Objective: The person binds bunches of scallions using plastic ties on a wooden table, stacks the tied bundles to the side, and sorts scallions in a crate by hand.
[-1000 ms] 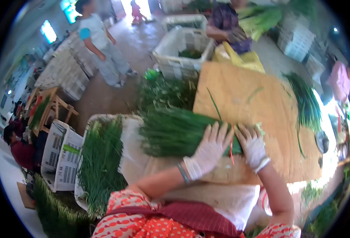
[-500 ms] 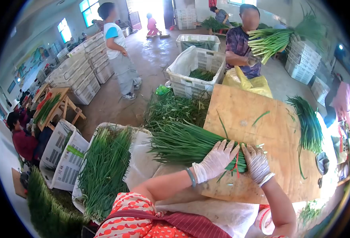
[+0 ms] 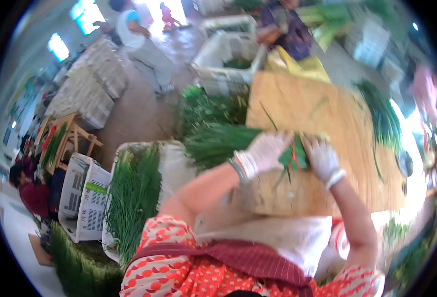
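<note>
A bundle of long green stalks (image 3: 221, 143) lies across the left part of the wooden board (image 3: 322, 109), its leafy end pointing left. A red tie (image 3: 293, 157) circles the bundle near its right end. My left hand (image 3: 269, 150), in a pale glove, is wrapped over the bundle just left of the tie. My right hand (image 3: 321, 157), also gloved, is closed round the bundle's right end. Both hands are somewhat blurred. A loose stalk (image 3: 268, 115) lies behind the bundle.
Another green bunch (image 3: 379, 116) hangs over the board's right edge. A crate of green stalks (image 3: 134, 198) stands at left, beside a tipped white crate (image 3: 85, 198). Beyond the board are a yellow bag (image 3: 297, 67), a lined crate (image 3: 228, 57) and people.
The head view has tilted since half a second ago. Both hands remain on the bundle. The standing person at the back left has changed pose, and the person across the board has lowered an arm.
</note>
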`<act>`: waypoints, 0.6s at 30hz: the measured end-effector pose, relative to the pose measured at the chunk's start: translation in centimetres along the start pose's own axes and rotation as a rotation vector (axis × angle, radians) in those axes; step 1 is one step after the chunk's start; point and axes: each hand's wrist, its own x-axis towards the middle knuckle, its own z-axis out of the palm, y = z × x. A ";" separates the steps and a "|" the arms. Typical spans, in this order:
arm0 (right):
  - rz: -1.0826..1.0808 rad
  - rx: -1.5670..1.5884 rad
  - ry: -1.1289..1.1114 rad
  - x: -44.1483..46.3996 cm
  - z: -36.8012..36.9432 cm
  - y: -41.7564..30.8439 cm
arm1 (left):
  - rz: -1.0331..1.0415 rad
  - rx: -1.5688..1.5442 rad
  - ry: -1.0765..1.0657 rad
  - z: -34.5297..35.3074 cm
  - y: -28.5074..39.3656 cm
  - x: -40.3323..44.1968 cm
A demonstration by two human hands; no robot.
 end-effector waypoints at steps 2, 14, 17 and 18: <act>0.020 0.142 0.033 0.1 -0.8 -0.2 | -0.031 0.069 0.044 -1.0 0.6 -0.5; 0.061 0.593 -0.826 9.1 -3.8 0.4 | -0.728 -2.490 0.063 8.1 6.1 -6.7; 0.007 0.597 -0.524 7.1 -5.0 -1.0 | -0.549 -2.653 0.157 7.4 5.4 -5.8; -0.004 0.608 -0.518 6.5 -6.0 -1.3 | -0.529 -2.463 0.226 6.7 5.7 -5.6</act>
